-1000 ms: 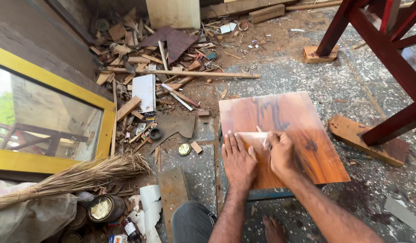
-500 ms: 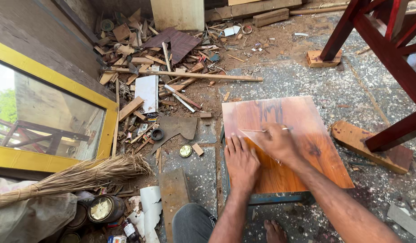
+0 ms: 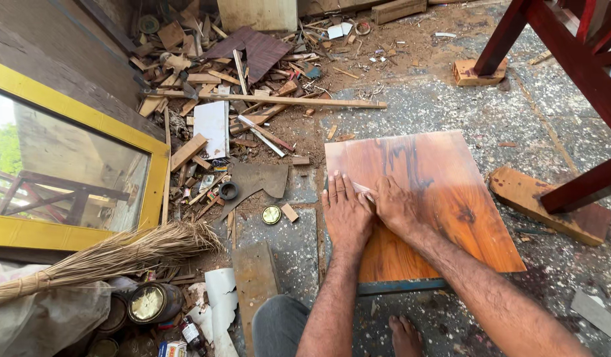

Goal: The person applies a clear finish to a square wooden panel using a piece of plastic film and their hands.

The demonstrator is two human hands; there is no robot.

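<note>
Our left hand (image 3: 346, 213) flat on the glossy wooden board (image 3: 444, 192), fingers spread wide, our right hand (image 3: 394, 206) beside it, fingers narrow on pale sandpaper (image 3: 361, 190), scrap pile (image 3: 232, 99) beyond the board.

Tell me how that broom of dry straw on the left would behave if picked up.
The straw broom would probably feel light for its size: thin dry stalks. Its splayed end likely flexes and may shed bits, while the bound handle end looks stiffer. Lying flat, it seems unlikely to roll.

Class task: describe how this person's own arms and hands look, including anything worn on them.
Both forearms are bare, with no sleeves in view. The left hand and right hand wear no gloves; no rings, watch or bracelet show. The forearms are hairy, and the fingernails look short.
</note>
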